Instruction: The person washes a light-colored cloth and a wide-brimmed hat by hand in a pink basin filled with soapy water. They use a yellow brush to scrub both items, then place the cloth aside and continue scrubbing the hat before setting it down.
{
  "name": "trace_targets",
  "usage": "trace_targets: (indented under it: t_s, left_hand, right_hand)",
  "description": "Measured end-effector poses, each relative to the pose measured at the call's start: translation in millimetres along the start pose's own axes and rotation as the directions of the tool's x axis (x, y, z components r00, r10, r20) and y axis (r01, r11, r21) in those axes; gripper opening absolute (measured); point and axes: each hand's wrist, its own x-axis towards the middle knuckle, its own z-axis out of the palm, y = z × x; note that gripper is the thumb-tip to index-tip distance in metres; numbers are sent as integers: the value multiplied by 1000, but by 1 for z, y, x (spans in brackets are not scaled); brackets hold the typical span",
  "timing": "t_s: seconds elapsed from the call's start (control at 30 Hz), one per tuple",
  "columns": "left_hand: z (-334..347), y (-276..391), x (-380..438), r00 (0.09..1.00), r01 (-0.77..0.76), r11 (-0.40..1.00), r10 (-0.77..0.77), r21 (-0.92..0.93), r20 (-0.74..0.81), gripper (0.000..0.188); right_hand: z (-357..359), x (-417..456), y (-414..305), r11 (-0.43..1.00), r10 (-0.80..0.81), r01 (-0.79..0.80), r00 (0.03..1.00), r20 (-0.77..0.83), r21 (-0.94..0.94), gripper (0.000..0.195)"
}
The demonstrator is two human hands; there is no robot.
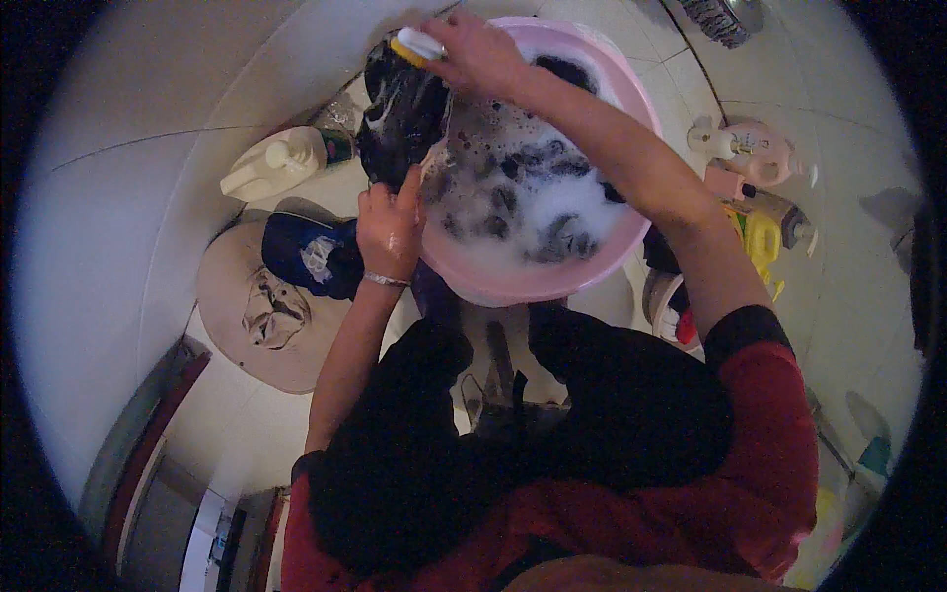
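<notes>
My right hand (pixel 477 55) grips a scrub brush (pixel 423 44) with a white back and yellow bristles, its bristle side against the upper end of a wet black cloth item (pixel 403 118). Streaks of suds lie on that cloth, whose exact kind I cannot tell. At its lower end, my left hand (pixel 392 226) grasps the fabric. The item rests along the left rim of a round pink basin (pixel 481 285). Foamy dark water fills the basin, with black fabric (pixel 566 70) partly sunk under white suds (pixel 547 200).
Left of the basin lie a cream plastic jug (pixel 274 163), a navy cap (pixel 307 251) and a wide-brimmed beige hat (pixel 274 318). Along the right stand a pink bottle (pixel 766 152), a white pump bottle (pixel 714 140) and a yellow spray bottle (pixel 762 237). A tiled wall (pixel 185 96) rises at left.
</notes>
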Motion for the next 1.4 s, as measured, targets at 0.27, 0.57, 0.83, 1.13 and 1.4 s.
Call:
trace_targets:
  t_s: [0.27,0.57,0.83,1.13,1.4]
  left_hand:
    - [20,5,-18,994,-54,989,67,139,-89,34]
    - [26,11,-29,991,-18,996,29,85,-132,19]
    - [22,4,-19,971,-5,999,15,42,-240,17]
    - [12,21,-21,987,-154,984,149,-90,-62,13]
    - [29,35,-34,934,-294,956,288,-5,210,9]
  right_hand:
    - [45,-51,-24,952,-290,298,951,-104,67,44]
    - [67,-69,-47,931,-258,260,965,-42,257,57]
    - [53,-56,-33,944,-172,226,959,-227,242,52]
    - [32,-42,-14,940,79,24,955,-286,340,53]
    - [40,-49,7,973,48,-11,986,-158,231,47]
